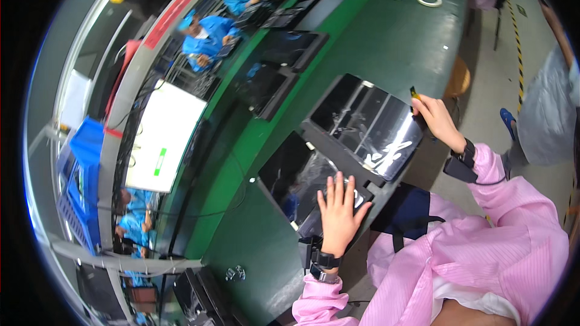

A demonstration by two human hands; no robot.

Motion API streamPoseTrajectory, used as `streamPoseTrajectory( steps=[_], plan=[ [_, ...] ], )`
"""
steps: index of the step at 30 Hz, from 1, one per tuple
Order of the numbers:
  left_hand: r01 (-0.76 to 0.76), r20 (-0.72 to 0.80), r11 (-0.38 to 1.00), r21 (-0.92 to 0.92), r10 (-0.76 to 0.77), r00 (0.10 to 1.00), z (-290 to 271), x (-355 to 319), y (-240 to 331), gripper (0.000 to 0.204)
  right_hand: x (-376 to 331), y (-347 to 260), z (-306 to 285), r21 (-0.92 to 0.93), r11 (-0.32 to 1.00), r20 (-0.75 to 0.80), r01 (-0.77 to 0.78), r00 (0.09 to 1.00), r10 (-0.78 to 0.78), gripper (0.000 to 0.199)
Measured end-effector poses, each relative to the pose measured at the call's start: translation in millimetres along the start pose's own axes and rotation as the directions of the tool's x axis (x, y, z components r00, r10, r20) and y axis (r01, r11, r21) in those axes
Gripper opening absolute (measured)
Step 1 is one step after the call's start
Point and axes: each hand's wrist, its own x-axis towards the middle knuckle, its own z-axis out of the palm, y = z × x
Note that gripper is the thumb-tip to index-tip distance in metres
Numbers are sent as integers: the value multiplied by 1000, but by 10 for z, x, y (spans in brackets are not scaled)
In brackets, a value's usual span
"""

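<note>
My left hand (338,214) lies flat with its fingers stretched out. It rests on a glossy black panel (291,172) partly covered by crinkled clear film, in a dark tray on the bench. My right hand (440,122) is closed in a pinch on a small yellow-and-black strip (414,93); its exact kind is too small to tell. That hand hovers at the right edge of a second dark tray (356,156), which holds several glossy black panels (377,115) side by side. Small white tabs show at the panels' edges.
The green bench (386,36) curves away, with tape rolls (429,0) at its far end. More dark trays (266,87) stand beyond a bright green strip. A lit screen (163,136) is at the left. People in blue (208,39) work across the bench; crumpled clear plastic (235,273) lies near the lower left.
</note>
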Motion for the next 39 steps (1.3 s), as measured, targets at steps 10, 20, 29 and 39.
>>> streamPoseTrajectory(
  steps=[10, 20, 29, 39],
  plan=[
    [254, 111, 967, 32, -256, 960, -417, -625, -1182, 67, 177, -793, 1042, 260, 958, 334, 121, 920, -207, 38],
    [559, 24, 827, 53, -561, 828, -711, -1237, -2764, 65, 213, -1602, 2723, 466, 884, 559, 32, 764, -323, 31],
    [627, -66, 771, 110, -624, 779, -646, -1346, -2784, 93, 265, -1727, 3156, 469, 883, 597, -25, 746, -296, 34],
    [811, -123, 569, 138, -803, 584, -615, -1481, -3392, 95, 596, -2113, 4229, 455, 847, 413, 275, 777, -475, 29]
  ],
)
